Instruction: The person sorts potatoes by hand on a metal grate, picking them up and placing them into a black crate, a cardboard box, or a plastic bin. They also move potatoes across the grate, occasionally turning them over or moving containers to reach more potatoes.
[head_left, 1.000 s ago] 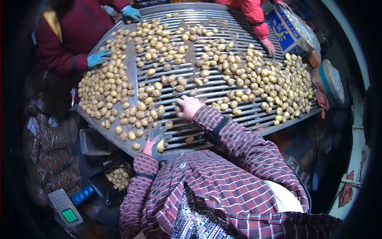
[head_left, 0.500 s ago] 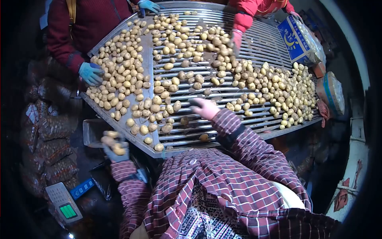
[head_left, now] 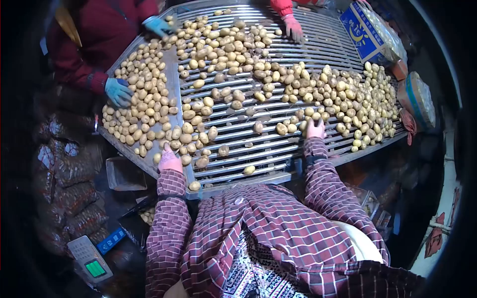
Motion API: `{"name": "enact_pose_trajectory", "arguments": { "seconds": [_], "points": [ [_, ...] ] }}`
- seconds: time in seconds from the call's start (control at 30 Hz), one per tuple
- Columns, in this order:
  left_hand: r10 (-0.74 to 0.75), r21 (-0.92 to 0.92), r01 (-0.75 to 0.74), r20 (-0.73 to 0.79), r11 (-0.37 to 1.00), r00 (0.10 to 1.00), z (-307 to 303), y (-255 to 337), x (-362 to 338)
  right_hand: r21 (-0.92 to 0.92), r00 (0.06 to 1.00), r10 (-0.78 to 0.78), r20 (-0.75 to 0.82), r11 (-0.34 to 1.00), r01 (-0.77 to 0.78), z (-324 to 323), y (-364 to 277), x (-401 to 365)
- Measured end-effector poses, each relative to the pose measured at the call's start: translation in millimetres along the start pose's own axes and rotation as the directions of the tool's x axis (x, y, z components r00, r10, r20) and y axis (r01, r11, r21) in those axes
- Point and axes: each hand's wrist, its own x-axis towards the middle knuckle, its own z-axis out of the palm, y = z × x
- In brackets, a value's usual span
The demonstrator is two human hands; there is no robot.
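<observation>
Many potatoes (head_left: 229, 47) lie loose on a slatted metal sorting table (head_left: 233, 175). My left hand (head_left: 170, 161), in a pinkish glove, is at the table's lower left corner among potatoes. Its visible fingers reach forward, apart, with a potato (head_left: 157, 158) right beside them. Over the slats at the near right, my right hand (head_left: 315, 130) has its dark-tipped fingers curled onto a potato (head_left: 308, 111) at the edge of the large pile; the fingers partly hide what is under them. One potato (head_left: 249, 170) lies alone on the slats between my hands.
A person's blue gloves (head_left: 118, 92) rest on the left potatoes; another person's pink glove (head_left: 293, 29) is at the far side. A blue carton (head_left: 360, 34) stands at right. A metal bin (head_left: 125, 174), filled sacks (head_left: 74, 171) and a scale (head_left: 89, 258) are at lower left.
My left hand, which held potatoes over the bin area, has come up to the table without them. My right hand has moved right to the pile. The co-worker's pink glove has left the potatoes.
</observation>
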Motion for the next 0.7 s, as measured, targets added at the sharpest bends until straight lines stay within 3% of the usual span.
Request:
{"name": "enact_pose_trajectory", "arguments": {
  "seconds": [0.03, 0.1, 0.13, 0.17, 0.2, 0.23, 0.27, 0.3, 0.33, 0.37, 0.4, 0.5, 0.57, 0.63, 0.7],
  "points": [
    [0.034, -0.002, -0.034, 0.000, 0.999, 0.999, 4.8, -1.3, 4.7, -0.036, 0.997, -0.030, -0.067, 0.999, 0.027, -3.5, -24.3, -16.4],
    [0.095, -0.010, -0.095, -0.004, 0.995, 0.995, 17.9, -9.6, 16.7, 0.124, 0.999, -0.035, -0.041, 0.992, 0.040, 9.5, -41.2, -29.4],
    [0.048, 0.009, -0.048, 0.044, 0.999, 0.998, 8.2, -3.5, 17.4, -0.094, 0.987, -0.113, 0.119, 0.988, 0.124, 2.2, -59.3, -38.2],
    [0.084, -0.001, -0.084, -0.003, 0.996, 0.996, 12.7, -12.2, 19.6, -0.057, 0.963, -0.219, 0.155, 0.972, 0.230, -7.4, -81.2, -54.8],
    [0.120, -0.010, -0.121, -0.048, 0.993, 0.992, 23.9, -30.9, 22.7, 0.173, 0.903, -0.356, 0.241, 0.931, 0.321, 2.1, -83.1, -54.5],
    [0.154, -0.019, -0.157, -0.092, 0.987, 0.984, 30.2, -39.8, 23.9, 0.182, 0.857, -0.464, 0.223, 0.884, 0.431, 29.0, -76.5, -56.2],
    [0.123, -0.058, -0.130, -0.109, 0.990, 0.986, 11.1, -27.4, 12.8, 0.314, 0.821, -0.504, 0.270, 0.852, 0.420, 12.2, -103.3, -75.7],
    [0.043, -0.295, -0.060, -0.065, 0.953, 0.997, -8.7, -15.5, 0.8, 0.308, 0.762, -0.579, 0.290, 0.810, 0.498, 31.1, -102.4, -78.6],
    [-0.030, -0.512, 0.023, -0.004, 0.858, 1.000, -34.6, -0.6, -11.9, 0.377, 0.656, -0.529, 0.538, 0.847, 0.374, 24.6, -117.4, -86.1],
    [-0.090, -0.696, 0.112, 0.069, 0.709, 0.994, -47.1, 4.8, -19.2, 0.316, 0.524, -0.605, 0.599, 0.781, 0.539, 6.8, -136.3, -98.0],
    [-0.056, -0.689, -0.052, -0.133, 0.723, 0.990, -40.2, -6.1, -22.3, 0.322, 0.499, -0.664, 0.557, 0.727, 0.607, 11.8, -135.3, -104.1],
    [-0.072, -0.874, -0.134, -0.188, 0.467, 0.979, -44.8, -27.4, -43.7, 0.324, 0.439, -0.758, 0.483, 0.620, 0.715, 12.9, -136.9, -109.3],
    [-0.095, -0.981, -0.056, -0.075, 0.186, 0.993, -61.3, -32.8, -69.2, 0.356, 0.385, -0.767, 0.513, 0.598, 0.718, 3.9, -143.1, -118.5],
    [-0.118, -0.988, -0.039, -0.057, 0.149, 0.991, -55.6, -51.9, -83.6, 0.414, 0.306, -0.752, 0.584, 0.600, 0.685, -2.1, -153.6, -128.3],
    [-0.085, -0.999, -0.047, -0.046, -0.017, 0.995, -55.3, -52.3, -97.4, 0.495, 0.117, -0.778, 0.617, 0.499, 0.711, 5.4, -165.5, -144.5]
  ]
}}
